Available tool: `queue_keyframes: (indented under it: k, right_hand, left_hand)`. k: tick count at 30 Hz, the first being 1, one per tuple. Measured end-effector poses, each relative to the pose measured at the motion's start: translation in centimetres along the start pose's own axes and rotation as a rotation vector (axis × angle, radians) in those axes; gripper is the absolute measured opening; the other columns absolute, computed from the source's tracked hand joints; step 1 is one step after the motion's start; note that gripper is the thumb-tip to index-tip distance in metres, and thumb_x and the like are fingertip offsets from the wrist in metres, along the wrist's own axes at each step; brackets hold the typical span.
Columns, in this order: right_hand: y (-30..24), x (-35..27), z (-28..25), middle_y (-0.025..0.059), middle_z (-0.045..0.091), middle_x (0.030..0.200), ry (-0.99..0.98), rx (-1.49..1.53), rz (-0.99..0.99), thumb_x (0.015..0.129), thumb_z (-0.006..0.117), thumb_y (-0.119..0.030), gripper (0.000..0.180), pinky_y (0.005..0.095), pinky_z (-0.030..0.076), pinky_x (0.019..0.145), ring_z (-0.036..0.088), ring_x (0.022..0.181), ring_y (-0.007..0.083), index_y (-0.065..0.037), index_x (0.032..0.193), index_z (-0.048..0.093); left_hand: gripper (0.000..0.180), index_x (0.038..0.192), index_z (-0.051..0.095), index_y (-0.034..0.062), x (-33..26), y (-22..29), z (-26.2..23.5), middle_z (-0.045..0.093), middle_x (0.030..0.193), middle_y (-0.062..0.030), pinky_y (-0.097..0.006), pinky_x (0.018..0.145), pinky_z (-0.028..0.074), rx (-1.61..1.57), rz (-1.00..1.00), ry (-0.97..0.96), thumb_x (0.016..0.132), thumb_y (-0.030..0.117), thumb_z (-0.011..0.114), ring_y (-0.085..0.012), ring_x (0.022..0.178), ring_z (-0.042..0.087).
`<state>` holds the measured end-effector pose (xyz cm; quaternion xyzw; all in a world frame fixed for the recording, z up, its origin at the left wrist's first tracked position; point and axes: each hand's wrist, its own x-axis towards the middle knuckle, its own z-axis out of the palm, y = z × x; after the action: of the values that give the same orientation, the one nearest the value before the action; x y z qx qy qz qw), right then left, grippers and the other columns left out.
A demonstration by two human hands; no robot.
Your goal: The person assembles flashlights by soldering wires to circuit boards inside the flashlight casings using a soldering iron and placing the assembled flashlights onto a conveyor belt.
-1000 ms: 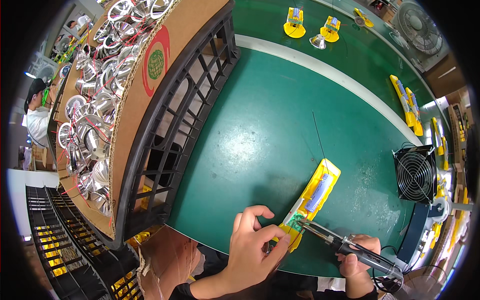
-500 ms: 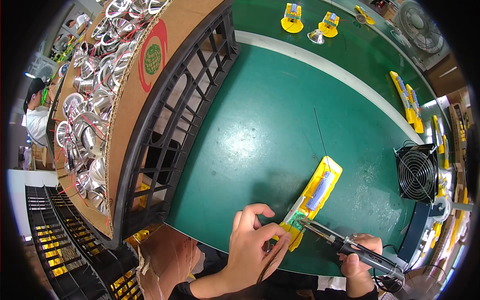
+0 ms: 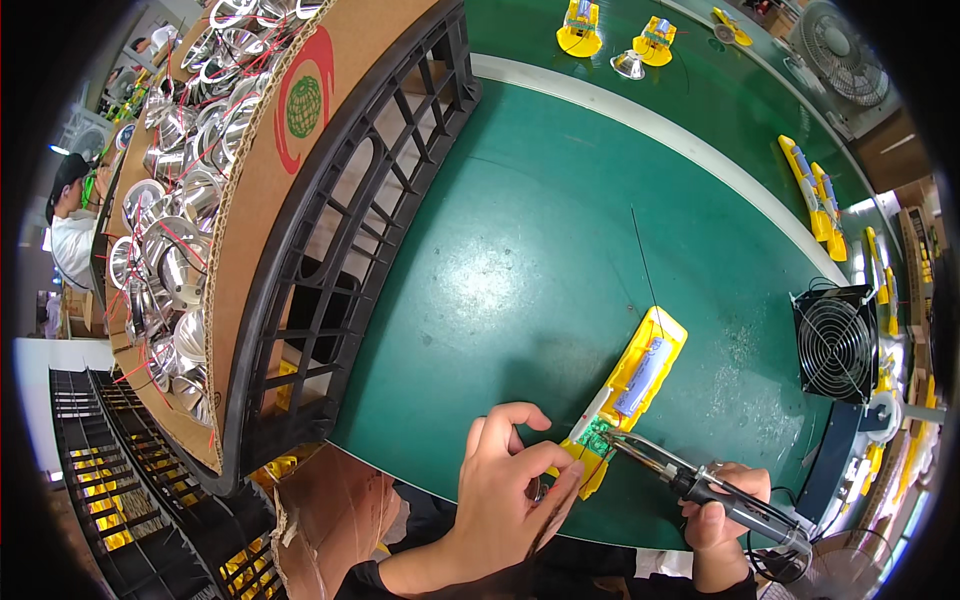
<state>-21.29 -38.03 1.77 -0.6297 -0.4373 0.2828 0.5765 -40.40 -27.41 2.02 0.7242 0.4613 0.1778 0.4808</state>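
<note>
A yellow torch housing half lies slanted on the green bench, with a blue cylindrical battery and a small green circuit board in it. My right hand grips a black-handled soldering iron whose tip is at the board's right side. At the housing's lower end, my left hand is closed, thumb and forefinger pinched on what looks like a thin wire beside the board. A thin dark wire sticks up past the housing's far end.
A carton of silvery reflector cups with red wires stands on a black plastic crate at left. Beyond the pale rail, a green belt carries several yellow housings. A square black fan stands at right. A person is at far left.
The soldering iron's tip has shifted slightly right on the board. Housings at the top of the belt have moved a little left and farther away. My left hand keeps its pinch.
</note>
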Motion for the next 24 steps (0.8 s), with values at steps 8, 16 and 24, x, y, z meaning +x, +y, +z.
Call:
queue_keyframes:
  k: [8,16,24]
  right_hand:
    - [-0.1,-0.3,-0.4,0.0029,0.050,0.045,-0.031,-0.129,0.039,0.073,0.058,-0.037,0.040,0.0248,0.040,0.041,0.049,0.040,0.0160,-0.005,0.050,0.051]
    - [0.6,-0.5,-0.8,0.0033,0.045,0.051,-0.034,-0.100,-0.194,0.078,0.059,-0.040,0.043,0.0180,0.038,0.038,0.043,0.036,0.0075,-0.002,0.081,0.038]
    - [0.1,-0.6,-0.9,0.0036,0.045,0.052,-0.017,-0.012,-0.198,0.079,0.059,-0.037,0.040,0.0185,0.038,0.039,0.044,0.037,0.0077,-0.002,0.081,0.038]
  left_hand:
    - [0.002,0.068,0.063,0.0074,0.0,0.0,0.1,0.042,0.096,-0.0055,-0.023,0.058,0.033,0.000,0.021,0.029,0.068,0.009,0.063,-0.0144,0.073,0.034]
    - [0.006,0.071,0.062,0.0070,-0.4,0.1,0.4,0.047,0.091,-0.0073,-0.027,0.058,0.036,-0.032,0.067,0.101,0.067,0.008,0.066,-0.0168,0.067,0.039]
    - [0.014,0.075,0.063,0.0051,-2.4,-1.4,0.4,0.061,0.081,-0.0051,-0.028,0.071,0.041,-0.189,0.229,0.205,0.063,0.002,0.069,-0.0203,0.077,0.053]
